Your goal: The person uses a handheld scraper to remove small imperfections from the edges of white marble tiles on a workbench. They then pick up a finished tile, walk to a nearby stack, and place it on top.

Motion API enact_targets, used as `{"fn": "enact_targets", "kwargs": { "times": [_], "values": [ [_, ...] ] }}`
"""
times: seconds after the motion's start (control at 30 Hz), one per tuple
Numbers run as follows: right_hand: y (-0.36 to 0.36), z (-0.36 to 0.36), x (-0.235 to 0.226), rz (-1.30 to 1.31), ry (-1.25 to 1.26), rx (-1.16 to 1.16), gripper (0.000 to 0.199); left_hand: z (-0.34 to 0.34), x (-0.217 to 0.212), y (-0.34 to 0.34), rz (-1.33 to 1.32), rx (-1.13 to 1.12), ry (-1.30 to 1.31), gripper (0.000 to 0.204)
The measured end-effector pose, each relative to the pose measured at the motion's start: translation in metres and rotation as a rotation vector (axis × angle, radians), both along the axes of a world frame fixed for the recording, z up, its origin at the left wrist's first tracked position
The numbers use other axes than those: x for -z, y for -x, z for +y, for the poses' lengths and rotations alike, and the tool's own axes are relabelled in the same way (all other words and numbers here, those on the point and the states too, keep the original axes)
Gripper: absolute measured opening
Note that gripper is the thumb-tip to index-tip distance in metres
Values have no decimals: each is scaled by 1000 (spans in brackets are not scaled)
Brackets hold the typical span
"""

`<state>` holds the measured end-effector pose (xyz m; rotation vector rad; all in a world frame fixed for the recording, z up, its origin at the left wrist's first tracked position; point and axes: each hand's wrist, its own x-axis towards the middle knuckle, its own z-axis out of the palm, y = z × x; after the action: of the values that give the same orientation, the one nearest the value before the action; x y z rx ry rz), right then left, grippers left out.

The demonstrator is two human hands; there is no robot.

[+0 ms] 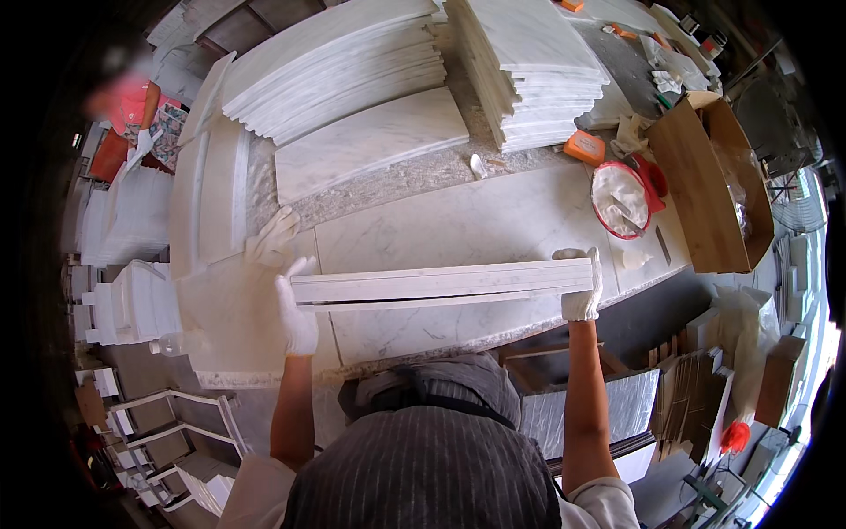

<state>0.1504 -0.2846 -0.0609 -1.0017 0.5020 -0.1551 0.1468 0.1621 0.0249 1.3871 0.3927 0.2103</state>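
My left hand (298,313), in a white knit glove, presses against the left end of a small stack of white marble slabs (441,284). At the right end my right hand (582,295), gloved the same way, is closed around their edge. The slabs show their long narrow edges, with a dark gap above the lowest one. They are held crosswise in front of me over the marble-topped table (458,220); whether they touch it I cannot tell. An empty white glove (274,236) lies beyond my left hand.
Tall marble stacks (339,70) (529,79) stand at the back. To the right are a red-rimmed bowl of white paste (618,196) with a spatula, an orange box (584,146) and an open cardboard box (709,185). Another person (132,110) works at far left.
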Motion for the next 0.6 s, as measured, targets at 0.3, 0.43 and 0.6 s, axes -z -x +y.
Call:
{"fn": "enact_targets", "kwargs": {
  "times": [0.3,0.43,0.6],
  "values": [
    [-8,-2,7,-15,-78,135,60,5,29,-13,20,-265,112,52],
    [-24,3,-1,-34,-92,164,56,8,34,-14,18,-308,115,52],
    [-40,-6,14,-95,-110,92,56,4,28,-15,54,-395,248,52]
  ]
}}
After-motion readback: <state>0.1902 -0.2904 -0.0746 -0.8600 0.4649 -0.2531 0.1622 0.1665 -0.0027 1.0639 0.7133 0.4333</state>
